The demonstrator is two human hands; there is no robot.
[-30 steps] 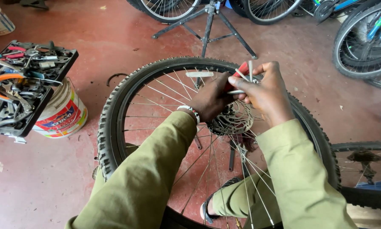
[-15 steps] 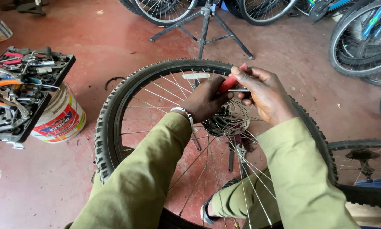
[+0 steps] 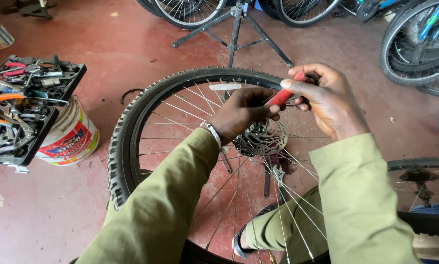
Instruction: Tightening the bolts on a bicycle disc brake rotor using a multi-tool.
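A bicycle wheel (image 3: 131, 122) with a knobby black tyre and thin spokes lies across my lap, its hub and brake disc (image 3: 261, 139) facing up. Both hands meet just above the hub. My right hand (image 3: 327, 100) pinches a small red-handled tool (image 3: 284, 95) between thumb and fingers. My left hand (image 3: 244, 112), with a beaded bracelet at the wrist, closes on the lower end of the same tool. The tool's tip is hidden behind my fingers. Olive sleeves cover both forearms.
A black tray of hand tools (image 3: 23, 107) rests on a white paint bucket (image 3: 70, 139) at the left. A black repair stand (image 3: 236, 27) stands beyond the wheel. More bicycle wheels (image 3: 415, 49) crowd the top and right; another wheel (image 3: 420, 171) lies at my right side.
Both hands have shifted slightly right and up from the hub with the red tool; the tool now lies lower and more level. The wheel has stayed in place.
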